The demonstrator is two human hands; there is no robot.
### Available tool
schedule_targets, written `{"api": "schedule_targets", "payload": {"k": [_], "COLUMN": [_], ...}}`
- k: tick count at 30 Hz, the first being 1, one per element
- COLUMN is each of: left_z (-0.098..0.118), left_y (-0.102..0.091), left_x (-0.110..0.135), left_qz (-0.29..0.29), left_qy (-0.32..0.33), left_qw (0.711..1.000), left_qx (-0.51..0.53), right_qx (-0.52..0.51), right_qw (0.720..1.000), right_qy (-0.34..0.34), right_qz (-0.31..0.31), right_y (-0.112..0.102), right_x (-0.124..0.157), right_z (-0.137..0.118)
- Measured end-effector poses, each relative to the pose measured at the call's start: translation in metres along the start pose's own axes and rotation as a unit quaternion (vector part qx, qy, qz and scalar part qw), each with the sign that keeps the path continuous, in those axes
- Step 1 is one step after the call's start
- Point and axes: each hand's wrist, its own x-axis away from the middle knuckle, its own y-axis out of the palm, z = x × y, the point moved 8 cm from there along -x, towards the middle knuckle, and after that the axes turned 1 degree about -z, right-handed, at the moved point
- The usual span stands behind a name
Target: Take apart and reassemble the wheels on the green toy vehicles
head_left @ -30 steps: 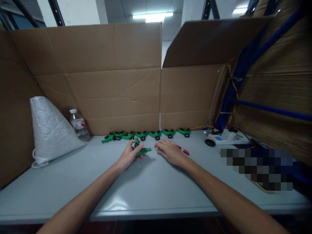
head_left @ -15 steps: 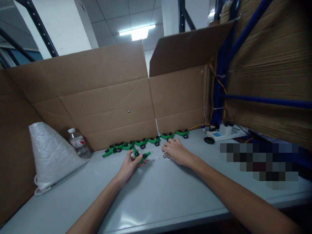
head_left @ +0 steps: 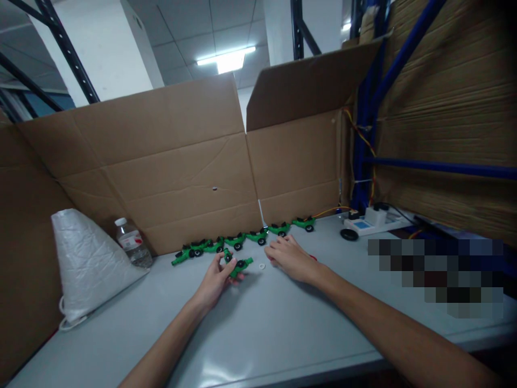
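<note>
My left hand grips a small green toy car with black wheels just above the grey table. My right hand rests palm down on the table to the right, its fingers curled over small parts that I cannot make out. A small white ring lies between the two hands. Behind them a row of several finished green toy cars lines the foot of the cardboard wall.
A white crumpled bag and a clear water bottle stand at the left. A white device with wires and a black wheel sits at the right rear. Blue racking and cardboard close off the right side.
The camera has tilted and shifted. My right hand has drawn slightly toward the white ring, and a red pen seen beside it earlier is now mostly hidden. My left hand keeps the car.
</note>
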Motion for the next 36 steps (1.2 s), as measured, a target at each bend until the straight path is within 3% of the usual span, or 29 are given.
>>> {"api": "schedule_targets", "payload": {"k": [9, 22, 36], "left_z": [0.000, 0.003, 0.005], "left_y": [0.000, 0.008, 0.005], "left_x": [0.004, 0.008, 0.008], "left_qz": [0.013, -0.003, 0.007], "left_qy": [-0.007, -0.001, 0.011], "left_qw": [1.000, 1.000, 0.999], "left_qx": [0.015, -0.029, -0.047], "right_qx": [-0.220, -0.225, -0.235], "right_qw": [0.974, 0.967, 0.965], "right_qy": [-0.006, -0.035, -0.047], "right_qz": [0.045, 0.111, 0.110], "right_y": [-0.017, -0.023, -0.026], "right_x": [-0.003, 0.000, -0.003], "right_z": [-0.035, -0.041, -0.043]}}
